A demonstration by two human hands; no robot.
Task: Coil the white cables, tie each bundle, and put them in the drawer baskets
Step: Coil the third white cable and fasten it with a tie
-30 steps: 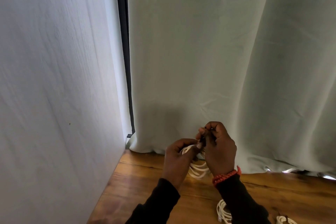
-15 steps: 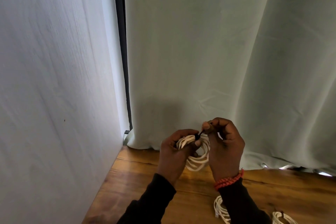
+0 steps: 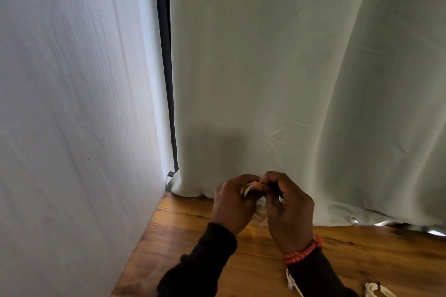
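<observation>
Head view: tying step in hand, judging by the pose — left hand [image 3: 231,202] curled round a coil of white cable [image 3: 248,189] held up over the wooden table [image 3: 193,231], right hand [image 3: 287,212] with fingertips pinched together at the top of that coil, though the tie itself too hidden to make out. Lower right: another white cable [image 3: 293,284] peeking from under the right sleeve and a bundle [image 3: 376,293] lying at the table's near edge, well apart from the hands. Next, probably: cinch the tie snug without letting loops slip, then carry to the drawer baskets — not in view here.
</observation>
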